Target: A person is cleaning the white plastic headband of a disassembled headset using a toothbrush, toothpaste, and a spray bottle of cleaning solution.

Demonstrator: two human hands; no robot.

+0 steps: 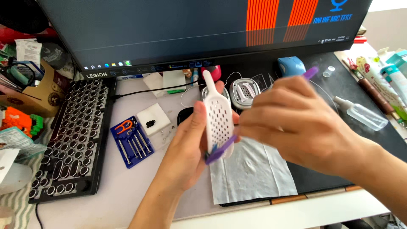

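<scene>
Left hand (186,144) clamps white perforated shell (219,116) above grey cloth (250,171), long axis near vertical, narrow end toward monitor (203,29). Right hand (296,123) pinches purple pry tool (222,149) against shell's lower edge.

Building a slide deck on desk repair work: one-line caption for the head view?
Left hand holds a perforated white shell while the right hand works a purple tool against it.

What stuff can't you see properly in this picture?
Head view only:
- Purple tool: its middle is hidden behind the right hand, and it is blurred by motion.
- White perforated shell: its lower end is covered by the left hand.
- Small black bits on the white pad: too small to tell.
- Monitor: cut off by the top edge.
</scene>
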